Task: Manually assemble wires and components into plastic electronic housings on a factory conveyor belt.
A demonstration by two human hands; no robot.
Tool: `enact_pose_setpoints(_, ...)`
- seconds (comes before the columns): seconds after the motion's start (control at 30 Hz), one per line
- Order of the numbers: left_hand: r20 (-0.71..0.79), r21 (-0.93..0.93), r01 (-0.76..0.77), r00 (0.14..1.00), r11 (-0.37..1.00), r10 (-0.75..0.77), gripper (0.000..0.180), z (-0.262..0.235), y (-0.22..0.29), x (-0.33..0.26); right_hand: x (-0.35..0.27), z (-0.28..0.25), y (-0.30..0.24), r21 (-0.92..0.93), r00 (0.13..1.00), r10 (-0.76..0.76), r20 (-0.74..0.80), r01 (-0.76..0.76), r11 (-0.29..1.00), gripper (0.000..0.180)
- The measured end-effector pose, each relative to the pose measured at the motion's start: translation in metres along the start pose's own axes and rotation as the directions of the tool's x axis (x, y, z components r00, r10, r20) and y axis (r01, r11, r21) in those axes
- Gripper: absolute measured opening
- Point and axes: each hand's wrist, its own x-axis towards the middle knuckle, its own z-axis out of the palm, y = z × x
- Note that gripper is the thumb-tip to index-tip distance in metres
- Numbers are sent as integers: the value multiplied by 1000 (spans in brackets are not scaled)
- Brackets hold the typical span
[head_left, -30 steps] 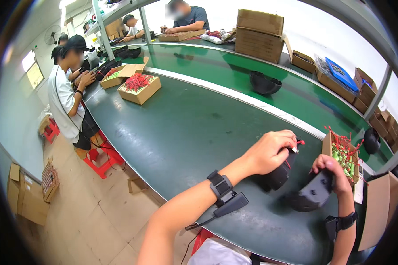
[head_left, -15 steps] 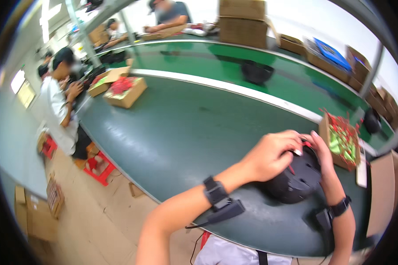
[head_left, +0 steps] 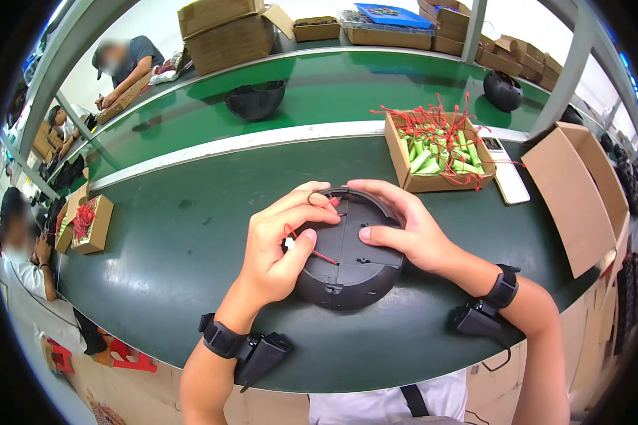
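A round black plastic dome (head_left: 354, 273) lies flat side up on the dark green table (head_left: 177, 255), right in front of me. My left hand (head_left: 280, 244) rests on its left half and pinches a thin red wire (head_left: 312, 249) with a small white plug between thumb and forefinger. My right hand (head_left: 404, 227) grips the dome's far right rim, thumb pressed on the flat face. Both wrists wear black bands with small black devices.
A cardboard box (head_left: 436, 152) of green cylinders with red wires stands behind the dome. An open empty carton (head_left: 574, 191) is at the right. More black domes (head_left: 255, 99) sit on the green conveyor behind. Other people work at the left, beside a second small box (head_left: 85, 223).
The view swung right and closer. The dome has come down flat on the table in front of me, and my left hand has settled on it with the red wire.
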Motion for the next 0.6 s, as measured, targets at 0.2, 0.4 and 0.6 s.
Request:
enact_pose_setpoints(0.2, 0, 14, 83, 997, 996, -83, 30, 6, 7, -1, 0, -3, 8, 22, 999, -37, 13, 37, 999, 56)
enact_pose_setpoints(0.4, -6, -1, 53, 999, 999, -53, 33, 9, 4, 1, -2, -3, 13, 42, 995, -102, 7, 101, 994, 54)
enact_pose_setpoints(0.6, 32, -70, 65, 998, 995, -62, 33, 5, 8, 0, -2, -2, 12, 297, 998, -25, 52, 8, 955, 51)
